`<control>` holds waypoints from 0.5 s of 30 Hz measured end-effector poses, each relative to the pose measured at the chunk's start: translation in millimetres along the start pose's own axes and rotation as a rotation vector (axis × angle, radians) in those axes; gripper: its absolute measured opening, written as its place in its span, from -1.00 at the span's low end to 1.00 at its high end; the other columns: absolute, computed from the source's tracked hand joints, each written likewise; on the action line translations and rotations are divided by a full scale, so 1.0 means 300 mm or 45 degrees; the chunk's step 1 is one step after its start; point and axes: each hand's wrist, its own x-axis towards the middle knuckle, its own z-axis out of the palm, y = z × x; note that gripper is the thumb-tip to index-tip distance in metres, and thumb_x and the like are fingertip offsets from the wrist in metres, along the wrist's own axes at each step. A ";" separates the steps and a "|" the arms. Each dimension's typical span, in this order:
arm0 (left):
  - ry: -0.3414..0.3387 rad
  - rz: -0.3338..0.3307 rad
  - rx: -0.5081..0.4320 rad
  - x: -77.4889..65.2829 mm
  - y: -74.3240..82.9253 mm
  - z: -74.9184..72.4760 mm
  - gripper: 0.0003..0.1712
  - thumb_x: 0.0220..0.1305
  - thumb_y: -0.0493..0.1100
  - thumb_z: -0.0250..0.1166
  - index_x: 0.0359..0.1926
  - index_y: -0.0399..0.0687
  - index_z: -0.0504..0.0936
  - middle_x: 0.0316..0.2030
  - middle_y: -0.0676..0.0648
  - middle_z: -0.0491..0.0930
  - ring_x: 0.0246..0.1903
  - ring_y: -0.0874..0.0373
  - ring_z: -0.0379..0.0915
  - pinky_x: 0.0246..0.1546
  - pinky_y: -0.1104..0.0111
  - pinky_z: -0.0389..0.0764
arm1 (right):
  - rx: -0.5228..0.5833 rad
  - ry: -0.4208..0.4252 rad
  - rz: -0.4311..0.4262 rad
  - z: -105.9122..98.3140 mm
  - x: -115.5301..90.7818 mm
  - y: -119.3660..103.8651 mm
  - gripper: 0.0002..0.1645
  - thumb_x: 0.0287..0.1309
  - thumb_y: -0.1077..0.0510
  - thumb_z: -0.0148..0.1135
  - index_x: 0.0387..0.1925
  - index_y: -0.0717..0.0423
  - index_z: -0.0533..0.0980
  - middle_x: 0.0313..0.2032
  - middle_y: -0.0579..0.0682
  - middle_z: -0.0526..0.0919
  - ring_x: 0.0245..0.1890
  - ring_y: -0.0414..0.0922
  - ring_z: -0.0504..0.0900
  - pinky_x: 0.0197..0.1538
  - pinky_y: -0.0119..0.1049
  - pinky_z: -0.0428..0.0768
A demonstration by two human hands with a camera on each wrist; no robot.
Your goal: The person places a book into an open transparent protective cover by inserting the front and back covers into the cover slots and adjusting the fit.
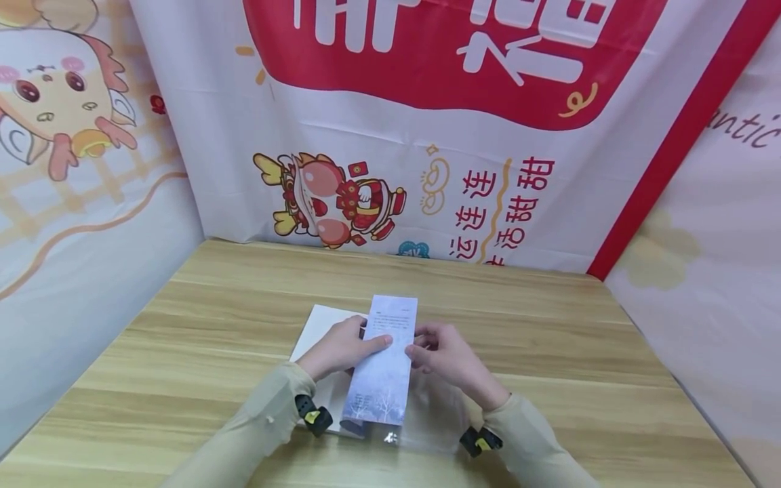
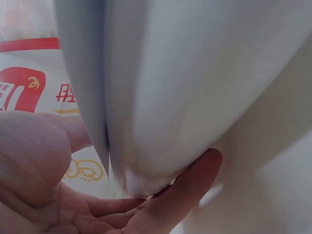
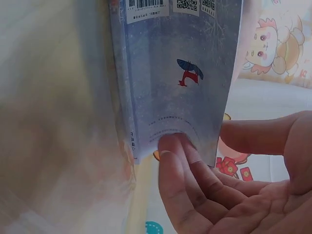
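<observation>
One left hand (image 1: 344, 344) and one right hand (image 1: 453, 356), both in a curled pinch on one pale-blue printed cover (image 1: 383, 369).

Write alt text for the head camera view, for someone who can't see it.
A person's left hand and right hand hold a pale blue printed paper over a wooden table. White paper shows at its left and clear plastic at its right, with a red-and-white banner hanging behind.
</observation>
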 end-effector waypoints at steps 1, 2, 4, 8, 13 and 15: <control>0.007 -0.008 0.006 0.001 0.000 0.000 -0.43 0.32 0.11 0.29 0.12 -0.23 0.47 -0.37 -0.09 0.60 -0.53 0.07 0.60 -0.58 0.24 0.66 | -0.007 -0.010 -0.007 -0.003 0.001 -0.001 -0.64 0.27 0.29 0.24 0.05 0.41 0.50 -0.32 0.07 0.65 -0.34 0.10 0.66 -0.30 0.00 0.69; 0.013 -0.017 0.013 0.001 -0.001 0.000 -0.41 0.32 0.11 0.30 0.13 -0.24 0.46 -0.35 -0.10 0.59 -0.52 0.07 0.60 -0.57 0.24 0.66 | -0.020 -0.022 -0.014 -0.007 0.001 -0.002 -0.65 0.28 0.30 0.21 0.05 0.42 0.50 -0.32 0.08 0.65 -0.33 0.10 0.66 -0.29 0.01 0.69; 0.023 -0.029 0.024 0.004 -0.002 0.001 -0.37 0.30 0.12 0.32 0.16 -0.25 0.44 -0.30 -0.12 0.59 -0.51 0.08 0.60 -0.57 0.24 0.66 | -0.052 -0.054 -0.026 -0.018 0.002 -0.005 -0.67 0.30 0.31 0.16 0.05 0.42 0.51 -0.29 0.08 0.64 -0.32 0.08 0.65 -0.28 0.00 0.69; 0.041 -0.027 0.033 0.009 -0.004 0.003 -0.31 0.26 0.10 0.36 0.20 -0.27 0.39 -0.21 -0.16 0.58 -0.49 0.08 0.59 -0.53 0.25 0.66 | -0.279 -0.114 -0.067 -0.043 0.002 -0.009 -0.69 0.28 0.30 0.16 0.02 0.36 0.57 -0.19 0.15 0.67 -0.22 0.08 0.64 -0.15 0.00 0.67; 0.054 -0.026 0.023 0.008 -0.007 0.007 -0.30 0.24 0.03 0.39 0.23 -0.28 0.36 -0.11 -0.23 0.57 -0.48 0.09 0.60 -0.50 0.26 0.67 | -0.715 -0.139 0.039 -0.050 -0.005 0.007 -0.29 0.03 0.11 0.49 0.17 0.36 0.48 0.13 0.32 0.52 0.12 0.23 0.50 0.15 0.15 0.49; 0.057 -0.036 0.020 0.007 -0.008 0.008 -0.29 0.24 0.02 0.39 0.25 -0.27 0.34 -0.08 -0.24 0.57 -0.47 0.10 0.60 -0.50 0.26 0.67 | -0.821 -0.158 0.098 -0.044 -0.006 0.016 -0.03 -0.13 0.02 0.59 0.27 0.36 0.37 0.27 0.35 0.37 0.27 0.27 0.34 0.24 0.21 0.36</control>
